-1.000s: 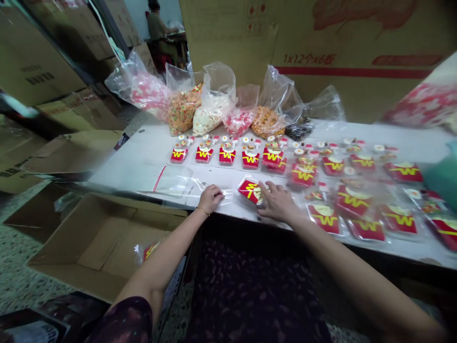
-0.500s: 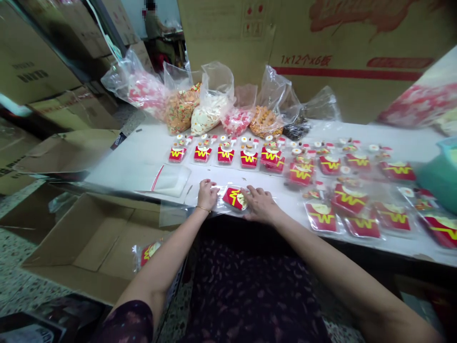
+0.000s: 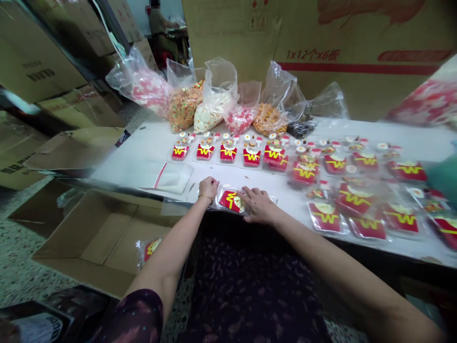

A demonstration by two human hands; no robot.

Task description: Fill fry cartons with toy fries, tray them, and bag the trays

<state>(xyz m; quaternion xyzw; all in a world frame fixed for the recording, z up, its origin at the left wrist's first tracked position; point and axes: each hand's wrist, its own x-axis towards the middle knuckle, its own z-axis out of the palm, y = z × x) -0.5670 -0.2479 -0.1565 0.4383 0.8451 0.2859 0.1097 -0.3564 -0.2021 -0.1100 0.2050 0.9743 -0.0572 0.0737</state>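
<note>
At the table's near edge lies a clear plastic bag (image 3: 222, 187) with a red packet (image 3: 229, 200) inside, marked with a yellow zigzag and showing a cream-coloured part. My left hand (image 3: 208, 189), fingers curled together, grips the bag's left end. Over the right end rests my right hand (image 3: 260, 206), its fingers spread and lying on the plastic beside the cream part. A stack of flat clear bags (image 3: 174, 178) with a red strip lies left of my left hand. Behind my hands runs a row of similar red packets (image 3: 228, 153) with small pieces above them.
Clear sacks of small colourful pieces (image 3: 186, 107) line the table's back. More red packets (image 3: 325, 216) lie to the right, near a teal container (image 3: 444, 178). An open cardboard box (image 3: 96, 238) holding a bagged packet stands below left. A person (image 3: 160, 28) sits far behind.
My left hand's fingers have curled closer together at the bag's end. The packet is slightly more turned, and my right hand stays on it. The whole view has shifted a little.
</note>
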